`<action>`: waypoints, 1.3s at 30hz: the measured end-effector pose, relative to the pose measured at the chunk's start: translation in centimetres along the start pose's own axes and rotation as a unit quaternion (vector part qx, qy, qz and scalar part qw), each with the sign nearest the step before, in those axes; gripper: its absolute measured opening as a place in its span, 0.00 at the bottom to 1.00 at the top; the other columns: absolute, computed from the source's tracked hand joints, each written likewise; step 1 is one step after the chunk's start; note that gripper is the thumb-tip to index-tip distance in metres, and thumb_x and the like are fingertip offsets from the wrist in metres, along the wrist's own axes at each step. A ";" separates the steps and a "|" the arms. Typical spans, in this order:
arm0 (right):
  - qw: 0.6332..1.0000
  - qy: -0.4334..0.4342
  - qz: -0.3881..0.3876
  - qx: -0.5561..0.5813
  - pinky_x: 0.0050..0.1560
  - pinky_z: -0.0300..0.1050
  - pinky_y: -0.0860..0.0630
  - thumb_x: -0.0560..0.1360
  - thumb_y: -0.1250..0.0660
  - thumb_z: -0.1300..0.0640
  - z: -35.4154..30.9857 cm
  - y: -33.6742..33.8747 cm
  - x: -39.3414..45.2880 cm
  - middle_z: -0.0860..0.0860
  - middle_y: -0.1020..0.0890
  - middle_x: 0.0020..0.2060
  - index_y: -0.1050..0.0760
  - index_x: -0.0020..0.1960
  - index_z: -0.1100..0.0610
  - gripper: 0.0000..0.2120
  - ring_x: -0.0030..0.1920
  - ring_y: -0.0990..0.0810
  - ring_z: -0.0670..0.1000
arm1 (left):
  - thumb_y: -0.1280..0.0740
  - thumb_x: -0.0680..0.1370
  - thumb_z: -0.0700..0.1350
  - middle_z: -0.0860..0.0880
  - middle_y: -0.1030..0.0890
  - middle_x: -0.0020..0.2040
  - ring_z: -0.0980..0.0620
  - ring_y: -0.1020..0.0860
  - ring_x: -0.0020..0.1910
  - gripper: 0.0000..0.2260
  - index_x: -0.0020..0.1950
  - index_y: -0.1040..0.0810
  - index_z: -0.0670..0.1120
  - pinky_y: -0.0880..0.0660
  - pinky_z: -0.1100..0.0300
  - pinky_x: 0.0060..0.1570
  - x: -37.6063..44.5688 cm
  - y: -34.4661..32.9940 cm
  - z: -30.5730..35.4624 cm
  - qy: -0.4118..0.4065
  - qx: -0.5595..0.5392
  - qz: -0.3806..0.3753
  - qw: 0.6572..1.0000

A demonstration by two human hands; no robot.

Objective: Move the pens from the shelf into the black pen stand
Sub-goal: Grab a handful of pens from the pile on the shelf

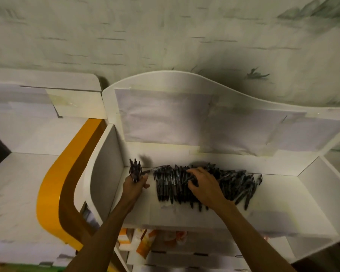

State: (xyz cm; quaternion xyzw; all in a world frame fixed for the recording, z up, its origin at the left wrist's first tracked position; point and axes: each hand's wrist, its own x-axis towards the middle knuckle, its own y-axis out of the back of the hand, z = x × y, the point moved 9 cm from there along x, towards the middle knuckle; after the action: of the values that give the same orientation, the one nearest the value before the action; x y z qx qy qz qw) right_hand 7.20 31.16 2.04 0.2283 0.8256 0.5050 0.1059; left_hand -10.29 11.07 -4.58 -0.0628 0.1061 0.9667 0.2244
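You see two hands here: your left hand (135, 185) and your right hand (204, 187). There is one white shelf (279, 209) with one big heap of black pens (166, 185) lying on it; they are too many and too overlapped to count, surely several dozen. One small bundle of pens (135, 168) stands in your left hand, maybe five or six, I cannot tell exactly. On the back panel you see two taped paper sheets (165, 116). At the left, one orange curved band (53, 185).
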 end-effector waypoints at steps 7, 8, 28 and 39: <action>0.998 0.047 0.017 0.032 0.63 0.51 0.27 0.79 0.37 0.51 -2.4 2.3 0.4 0.48 0.25 0.63 0.27 0.68 0.51 0.17 0.61 0.25 0.50 | 0.34 0.81 0.53 0.45 0.22 0.27 0.43 0.19 0.29 0.16 0.52 0.27 0.39 0.23 0.55 0.31 -3.2 -1.8 6.5 -0.037 0.006 -0.062 0.997; 0.997 0.057 0.023 0.037 0.62 0.49 0.26 0.79 0.36 0.52 -2.9 2.9 0.4 0.48 0.25 0.63 0.27 0.67 0.51 0.17 0.61 0.25 0.50 | 0.34 0.80 0.52 0.45 0.23 0.29 0.46 0.23 0.26 0.15 0.53 0.27 0.39 0.27 0.57 0.27 -3.6 -2.0 7.4 -0.038 -0.005 -0.071 0.997; 0.968 0.224 0.024 0.111 0.57 0.48 0.23 0.77 0.33 0.50 -16.5 4.5 -1.2 0.45 0.23 0.59 0.25 0.64 0.48 0.16 0.56 0.22 0.48 | 0.38 0.83 0.48 0.48 0.30 0.28 0.52 0.35 0.22 0.13 0.47 0.24 0.38 0.38 0.62 0.21 -15.2 7.2 13.6 -0.093 -0.084 -0.006 0.992; 0.934 0.316 0.043 0.163 0.54 0.42 0.25 0.78 0.33 0.51 -35.5 1.8 -5.4 0.45 0.24 0.57 0.24 0.63 0.49 0.14 0.55 0.24 0.45 | 0.38 0.83 0.48 0.51 0.32 0.27 0.54 0.35 0.25 0.12 0.48 0.24 0.40 0.36 0.63 0.25 -21.4 26.7 12.3 -0.095 -0.110 0.172 0.974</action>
State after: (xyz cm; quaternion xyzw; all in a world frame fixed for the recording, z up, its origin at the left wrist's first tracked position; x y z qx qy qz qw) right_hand -1.99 1.30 19.95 0.1065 0.8770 0.4132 -0.2206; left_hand -4.02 -18.50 15.65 0.0246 -0.0140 0.9981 0.0551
